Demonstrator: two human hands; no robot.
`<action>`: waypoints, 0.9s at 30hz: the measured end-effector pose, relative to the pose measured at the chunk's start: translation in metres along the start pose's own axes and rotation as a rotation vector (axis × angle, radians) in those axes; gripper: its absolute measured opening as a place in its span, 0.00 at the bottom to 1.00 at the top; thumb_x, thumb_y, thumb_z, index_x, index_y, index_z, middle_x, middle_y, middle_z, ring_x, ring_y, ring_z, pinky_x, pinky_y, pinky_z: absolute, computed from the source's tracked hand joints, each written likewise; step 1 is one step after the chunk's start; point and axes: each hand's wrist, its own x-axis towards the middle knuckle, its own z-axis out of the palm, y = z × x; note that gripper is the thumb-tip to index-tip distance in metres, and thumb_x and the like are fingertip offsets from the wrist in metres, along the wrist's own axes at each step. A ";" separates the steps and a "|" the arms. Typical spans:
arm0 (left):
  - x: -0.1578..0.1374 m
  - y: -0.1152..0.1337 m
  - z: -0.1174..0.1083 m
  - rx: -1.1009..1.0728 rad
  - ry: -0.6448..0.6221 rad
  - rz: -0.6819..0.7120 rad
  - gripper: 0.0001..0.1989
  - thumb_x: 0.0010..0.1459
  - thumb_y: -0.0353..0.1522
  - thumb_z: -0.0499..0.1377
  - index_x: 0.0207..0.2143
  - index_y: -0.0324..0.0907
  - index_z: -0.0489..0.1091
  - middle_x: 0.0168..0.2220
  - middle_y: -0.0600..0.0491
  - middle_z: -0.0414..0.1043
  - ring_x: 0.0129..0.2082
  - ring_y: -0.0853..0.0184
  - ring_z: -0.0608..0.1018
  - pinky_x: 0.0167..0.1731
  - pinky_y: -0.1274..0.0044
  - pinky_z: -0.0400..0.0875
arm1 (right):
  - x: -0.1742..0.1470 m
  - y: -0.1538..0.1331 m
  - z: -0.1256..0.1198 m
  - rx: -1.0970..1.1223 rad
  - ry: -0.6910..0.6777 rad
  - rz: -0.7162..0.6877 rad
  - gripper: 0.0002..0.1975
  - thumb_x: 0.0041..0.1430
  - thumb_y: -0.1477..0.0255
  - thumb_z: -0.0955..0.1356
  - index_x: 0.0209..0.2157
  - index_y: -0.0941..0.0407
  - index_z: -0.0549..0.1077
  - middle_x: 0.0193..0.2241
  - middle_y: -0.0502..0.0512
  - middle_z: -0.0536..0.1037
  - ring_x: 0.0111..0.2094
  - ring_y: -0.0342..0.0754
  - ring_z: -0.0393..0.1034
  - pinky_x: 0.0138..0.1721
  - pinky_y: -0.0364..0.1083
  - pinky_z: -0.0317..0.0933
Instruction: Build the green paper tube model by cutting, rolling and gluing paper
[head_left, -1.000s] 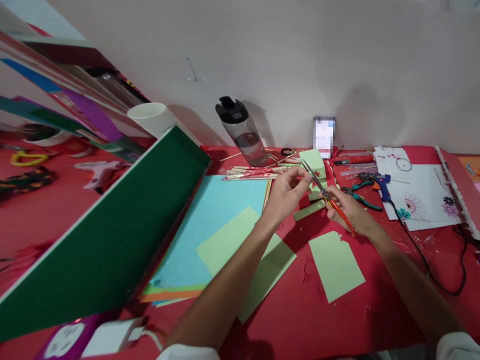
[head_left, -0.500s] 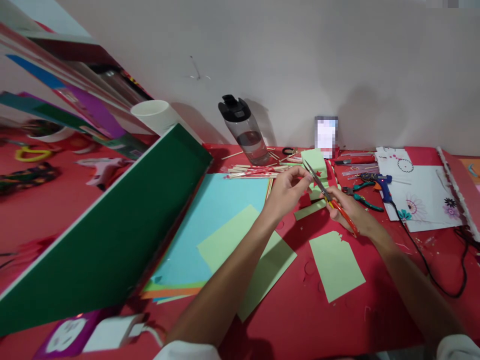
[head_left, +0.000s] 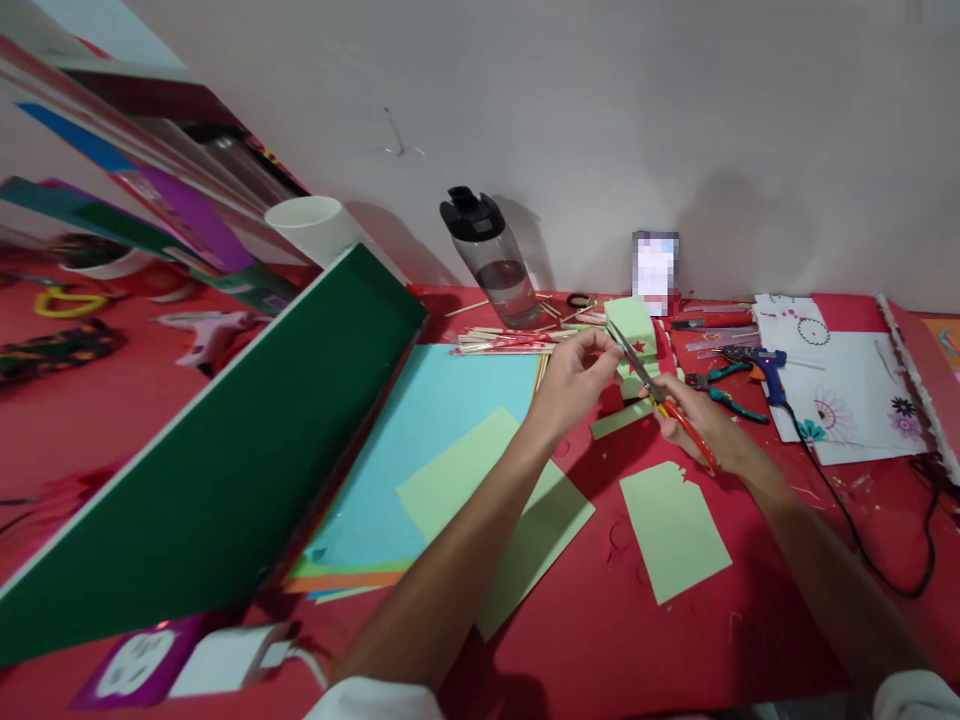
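Note:
My right hand (head_left: 694, 418) is wrapped around the scissors (head_left: 686, 430) with orange-red handles, the blades pointing up and left. At the blade tips, my left hand (head_left: 579, 375) is pinched, thumb against fingers; whatever it holds is too small to make out. Behind the blades stands a light green paper piece (head_left: 628, 318) marked with small red stars. A light green strip (head_left: 621, 419) lies below it on the red table. Closer to me rests a light green sheet (head_left: 675, 535) with a ragged cut top edge. Another green sheet (head_left: 544, 560) lies partly under my left forearm.
Blue paper (head_left: 465, 385) and a tilted dark green board (head_left: 225, 460) are at left. Behind them stand a water bottle (head_left: 495, 260) and wooden sticks (head_left: 502, 342). Pliers (head_left: 731, 395), a corded blue glue gun (head_left: 769, 372) and a phone (head_left: 655, 272) lie beyond my right hand.
The view has shifted very slightly. Both hands and the scissors keep nearly the same pose, and nothing was taken up or let go.

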 end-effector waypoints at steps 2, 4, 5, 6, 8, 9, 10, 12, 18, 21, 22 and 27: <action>0.000 0.001 0.000 0.001 0.003 -0.005 0.06 0.59 0.31 0.59 0.28 0.42 0.67 0.25 0.58 0.69 0.24 0.72 0.72 0.28 0.78 0.67 | 0.000 0.001 0.000 0.000 -0.001 -0.001 0.37 0.61 0.36 0.64 0.54 0.53 0.68 0.34 0.50 0.71 0.29 0.45 0.61 0.32 0.45 0.57; -0.001 0.003 0.001 0.018 -0.008 -0.005 0.06 0.59 0.30 0.59 0.28 0.42 0.67 0.24 0.58 0.69 0.24 0.71 0.72 0.27 0.78 0.67 | 0.001 0.003 0.000 0.000 0.005 -0.009 0.37 0.61 0.36 0.64 0.54 0.53 0.68 0.33 0.49 0.70 0.29 0.45 0.60 0.31 0.45 0.56; -0.002 0.004 0.002 0.028 -0.015 -0.004 0.06 0.59 0.30 0.59 0.28 0.42 0.67 0.24 0.58 0.69 0.24 0.71 0.73 0.27 0.78 0.67 | 0.001 0.004 0.000 0.002 0.008 -0.014 0.37 0.61 0.36 0.64 0.54 0.53 0.68 0.33 0.49 0.69 0.29 0.45 0.61 0.31 0.45 0.56; -0.002 0.004 0.002 0.036 -0.020 -0.003 0.06 0.59 0.30 0.59 0.28 0.43 0.67 0.24 0.58 0.69 0.24 0.71 0.73 0.27 0.78 0.67 | 0.001 0.004 0.000 0.007 0.011 -0.020 0.36 0.62 0.36 0.64 0.53 0.53 0.68 0.33 0.50 0.70 0.30 0.45 0.61 0.32 0.45 0.57; -0.003 0.005 0.003 0.045 -0.023 0.002 0.07 0.58 0.30 0.59 0.27 0.43 0.66 0.24 0.58 0.69 0.24 0.71 0.73 0.27 0.78 0.66 | 0.001 0.004 0.001 0.022 0.017 -0.027 0.35 0.63 0.37 0.64 0.52 0.53 0.68 0.33 0.50 0.70 0.30 0.45 0.61 0.32 0.45 0.58; -0.003 0.006 0.003 0.046 -0.022 0.004 0.07 0.58 0.30 0.59 0.27 0.43 0.66 0.24 0.58 0.69 0.24 0.71 0.73 0.27 0.78 0.66 | 0.001 0.004 0.001 0.031 0.017 -0.024 0.34 0.63 0.38 0.64 0.51 0.53 0.68 0.33 0.49 0.70 0.29 0.44 0.61 0.32 0.45 0.57; -0.003 0.006 0.003 0.045 -0.023 0.006 0.07 0.58 0.29 0.59 0.27 0.43 0.66 0.24 0.58 0.70 0.24 0.71 0.73 0.27 0.78 0.67 | 0.001 0.003 0.001 0.039 0.015 -0.016 0.33 0.63 0.38 0.64 0.51 0.53 0.68 0.33 0.49 0.70 0.28 0.44 0.60 0.31 0.45 0.57; -0.003 0.005 0.003 0.042 -0.028 0.009 0.07 0.58 0.30 0.59 0.27 0.43 0.67 0.25 0.58 0.70 0.24 0.71 0.73 0.28 0.78 0.67 | 0.001 0.000 0.002 0.053 0.014 0.002 0.33 0.63 0.38 0.64 0.51 0.53 0.68 0.32 0.48 0.68 0.26 0.42 0.58 0.29 0.44 0.55; -0.003 0.002 0.002 0.038 -0.032 0.008 0.06 0.59 0.31 0.59 0.28 0.43 0.67 0.26 0.58 0.71 0.24 0.72 0.73 0.28 0.78 0.67 | 0.000 -0.006 0.002 0.074 0.010 0.018 0.32 0.63 0.38 0.65 0.46 0.53 0.67 0.31 0.46 0.66 0.25 0.41 0.56 0.27 0.43 0.53; -0.003 0.001 0.002 0.030 -0.035 0.003 0.06 0.59 0.31 0.60 0.29 0.43 0.67 0.26 0.58 0.71 0.25 0.71 0.74 0.28 0.78 0.68 | 0.000 -0.004 0.001 0.049 0.014 0.012 0.32 0.64 0.39 0.65 0.49 0.53 0.68 0.30 0.46 0.66 0.26 0.42 0.57 0.30 0.44 0.54; -0.003 0.001 0.002 0.028 -0.036 0.002 0.06 0.59 0.31 0.60 0.29 0.43 0.67 0.26 0.58 0.71 0.25 0.71 0.74 0.28 0.78 0.68 | 0.000 -0.002 0.001 0.040 0.015 0.008 0.32 0.64 0.39 0.65 0.50 0.53 0.68 0.30 0.47 0.67 0.27 0.43 0.57 0.30 0.44 0.55; -0.003 0.001 0.002 0.022 -0.037 -0.003 0.06 0.59 0.32 0.60 0.29 0.43 0.68 0.27 0.57 0.71 0.25 0.71 0.73 0.28 0.78 0.68 | 0.001 0.006 0.000 0.034 0.014 -0.017 0.33 0.64 0.39 0.64 0.53 0.53 0.69 0.31 0.47 0.68 0.28 0.44 0.58 0.31 0.45 0.56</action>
